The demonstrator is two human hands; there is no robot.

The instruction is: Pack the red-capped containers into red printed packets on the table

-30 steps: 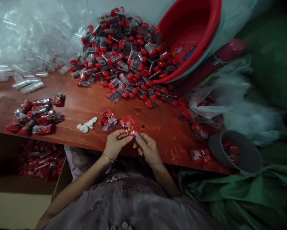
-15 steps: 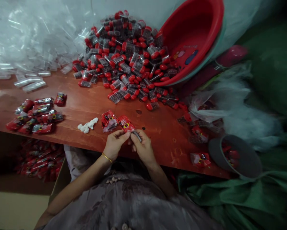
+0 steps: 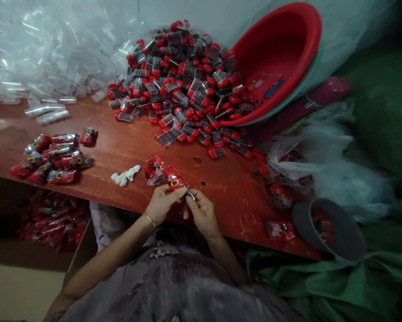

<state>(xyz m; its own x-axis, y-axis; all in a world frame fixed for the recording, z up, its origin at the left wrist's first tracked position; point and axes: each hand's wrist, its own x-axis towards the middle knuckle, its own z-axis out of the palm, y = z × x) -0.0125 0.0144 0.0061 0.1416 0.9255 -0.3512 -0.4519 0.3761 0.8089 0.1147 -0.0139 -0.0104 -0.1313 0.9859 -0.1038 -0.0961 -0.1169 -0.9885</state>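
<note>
Close to the table's front edge, my left hand (image 3: 162,203) pinches a red printed plastic packet (image 3: 175,179) between thumb and fingers. My right hand (image 3: 202,215) is closed on a small clear tube with dark contents (image 3: 190,195), whose near end meets the packet's lower edge. How far the tube sits inside the packet is hidden by my fingers. Just behind my left hand lie more red packets (image 3: 154,169), flat on the table. Left of them is a crumpled white scrap (image 3: 126,175).
A heap of red-capped clear tubes (image 3: 187,94) stands at the back, against a tilted red basin (image 3: 288,31). Filled red packets (image 3: 63,162) lie at left, above a box of more packets (image 3: 56,223). Clear plastic pieces (image 3: 49,53) pile at back left; a grey container (image 3: 303,223) is at right.
The tube has shifted slightly down toward the packet, and my right fingers have moved around it. The whole view has shifted a little. Both hands keep their hold.
</note>
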